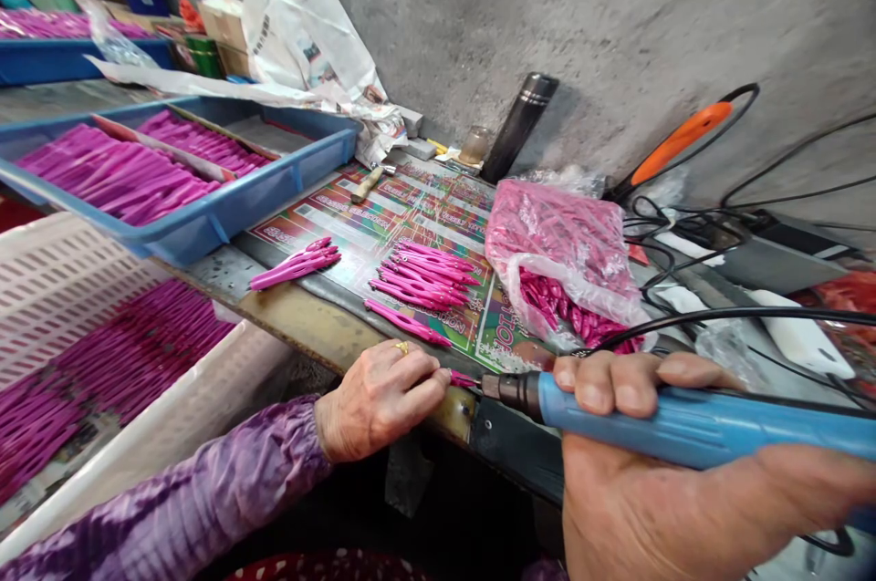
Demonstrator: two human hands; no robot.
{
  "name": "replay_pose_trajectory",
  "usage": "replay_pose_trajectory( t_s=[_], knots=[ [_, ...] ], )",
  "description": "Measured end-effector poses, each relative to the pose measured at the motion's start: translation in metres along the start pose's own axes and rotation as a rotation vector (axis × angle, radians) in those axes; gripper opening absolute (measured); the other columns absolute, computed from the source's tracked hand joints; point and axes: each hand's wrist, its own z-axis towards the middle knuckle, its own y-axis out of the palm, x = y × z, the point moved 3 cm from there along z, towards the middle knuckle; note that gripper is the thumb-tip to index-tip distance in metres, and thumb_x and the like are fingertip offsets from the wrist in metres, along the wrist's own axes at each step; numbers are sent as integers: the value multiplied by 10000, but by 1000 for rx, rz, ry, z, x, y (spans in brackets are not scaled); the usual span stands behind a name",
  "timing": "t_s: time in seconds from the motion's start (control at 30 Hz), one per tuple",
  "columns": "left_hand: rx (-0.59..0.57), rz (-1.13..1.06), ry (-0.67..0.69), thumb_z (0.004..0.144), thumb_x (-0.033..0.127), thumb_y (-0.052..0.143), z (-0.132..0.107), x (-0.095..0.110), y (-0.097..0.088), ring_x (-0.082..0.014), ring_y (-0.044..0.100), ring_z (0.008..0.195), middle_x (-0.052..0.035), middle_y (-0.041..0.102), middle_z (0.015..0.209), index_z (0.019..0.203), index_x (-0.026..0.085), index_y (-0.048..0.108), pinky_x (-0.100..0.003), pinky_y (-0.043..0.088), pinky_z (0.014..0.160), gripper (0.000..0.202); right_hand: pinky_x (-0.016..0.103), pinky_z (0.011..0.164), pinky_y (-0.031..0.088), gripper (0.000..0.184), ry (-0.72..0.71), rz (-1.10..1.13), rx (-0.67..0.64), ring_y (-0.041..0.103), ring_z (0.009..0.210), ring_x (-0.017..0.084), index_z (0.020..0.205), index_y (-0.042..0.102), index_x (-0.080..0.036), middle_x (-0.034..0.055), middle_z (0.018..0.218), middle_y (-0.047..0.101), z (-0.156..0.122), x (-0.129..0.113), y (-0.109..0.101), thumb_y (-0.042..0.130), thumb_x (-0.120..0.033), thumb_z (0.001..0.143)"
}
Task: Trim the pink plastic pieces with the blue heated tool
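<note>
My left hand (380, 399), with a gold ring and a purple sleeve, pinches a small pink part (463, 378) at the bench's front edge. My right hand (636, 472) is wrapped round a blue electric screwdriver (684, 421). Its dark tip (489, 385) touches the pink part. A black cord runs from the tool to the right. Just behind my left hand lies a pile of pink pen-like pieces (424, 280), with a smaller bunch (296, 264) to its left.
A clear bag of small pink parts (565, 266) sits right of the pile. A blue tray (205, 221) and a white crate (171, 408), both holding pink pieces, stand at left. A black flask (518, 127), cables and an orange-handled tool (674, 141) lie by the concrete wall.
</note>
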Motion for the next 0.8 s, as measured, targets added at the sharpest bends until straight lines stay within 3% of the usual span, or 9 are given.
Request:
replay_pose_trajectory(
  t_s=[0.2, 0.47, 0.63, 0.8],
  knots=[
    [-24, -24, -27, 1058, 122, 417, 1, 0, 1, -146, 608, 679, -46, 686, 796, 941, 146, 628, -276, 474, 631, 243, 338, 512, 495, 726, 51, 35, 36, 423, 435, 119, 654, 466, -242, -71, 479, 432, 1, 0, 8, 571, -960, 627],
    [-10, -50, -34, 1049, 112, 422, 1, 0, 1, -154, 612, 711, -51, 681, 819, 958, 143, 610, -281, 489, 665, 211, 314, 505, 493, 730, -15, 40, 45, 412, 439, 108, 651, 491, -240, -74, 478, 398, 5, 3, 4, 533, -969, 643],
    [-24, -33, -39, 1041, 115, 453, -2, 0, 3, -154, 607, 689, -42, 676, 814, 1122, 107, 595, -288, 476, 635, 163, 315, 504, 489, 739, -17, 19, 36, 406, 441, 108, 664, 488, -240, -75, 487, 387, 4, 4, -1, 487, -979, 663],
    [-36, -2, -27, 1029, 115, 484, -4, 1, 5, -156, 632, 724, -48, 695, 855, 1258, 101, 563, -283, 500, 632, 242, 335, 530, 501, 722, 12, 47, 28, 427, 450, 114, 683, 481, -243, -76, 506, 403, 1, 4, 1, 488, -965, 686]
  ],
)
